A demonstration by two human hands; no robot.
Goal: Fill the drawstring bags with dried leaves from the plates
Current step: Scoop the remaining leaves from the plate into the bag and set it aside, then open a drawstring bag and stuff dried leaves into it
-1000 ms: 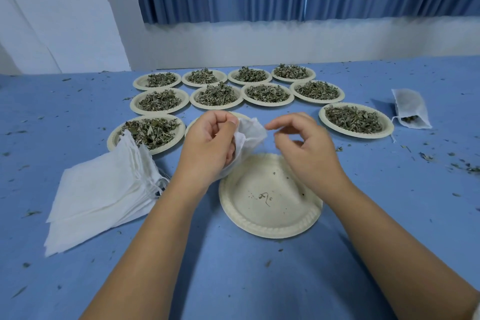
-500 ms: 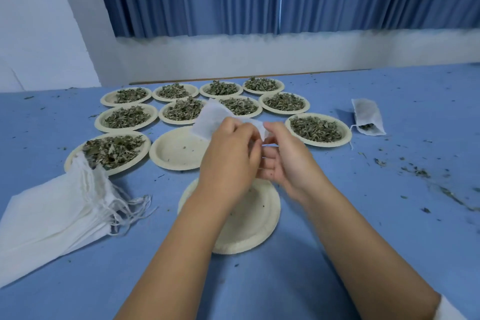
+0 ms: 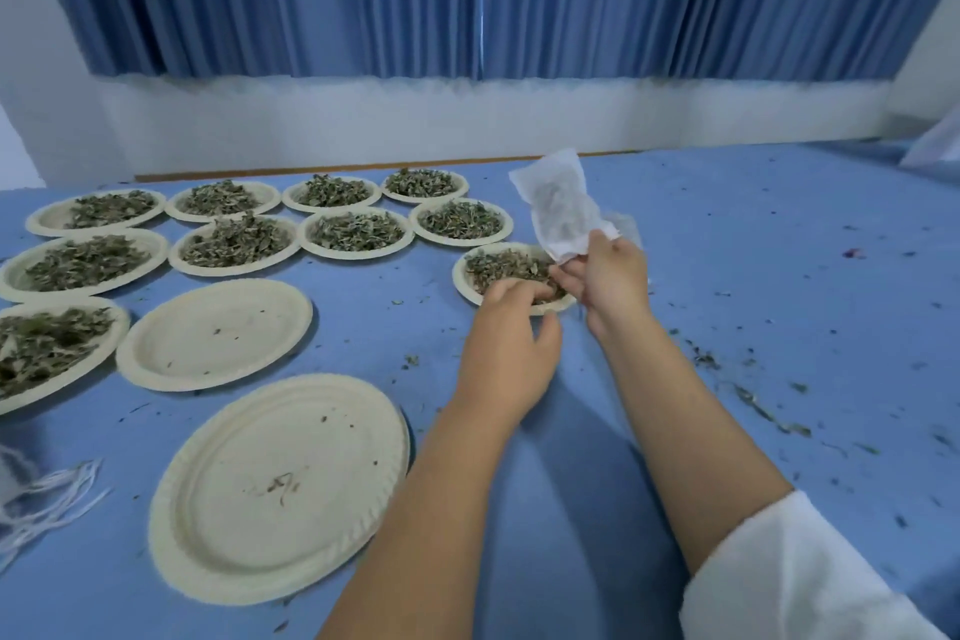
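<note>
Left hand reaches palm-down onto the leaf plate, fingers curled into the dried leaves, thumb out by the near rim. Cannot tell whether it has a pinch of leaves or only rakes them. Right hand, just beside it, pinches the lower end of the drawstring bag. The bag stands up above the fingers, tilted left, with dark leaf showing through the mesh. It sits over the far right edge of that plate, clear of the table.

Risks, judged near to far:
- Near empty plate and second empty plate lie left of the left forearm. An elbow swing would shove them.
- Loose strings at the lower left edge could snag on a plate rim.
- Crumbs already litter the cloth on the right, and a sloppy transfer adds more.
- Main risk: cannot tell which end of the bag is the mouth. If it is the pinched lower end, the leaves inside can fall out when the grip loosens. If it is the top, it looks flat and closed, so a handful would miss.
- A press on the near rim could tip the light leaf plate.
- 9 other leaf plates sit further left and back, well apart from both hands, low risk.
</note>
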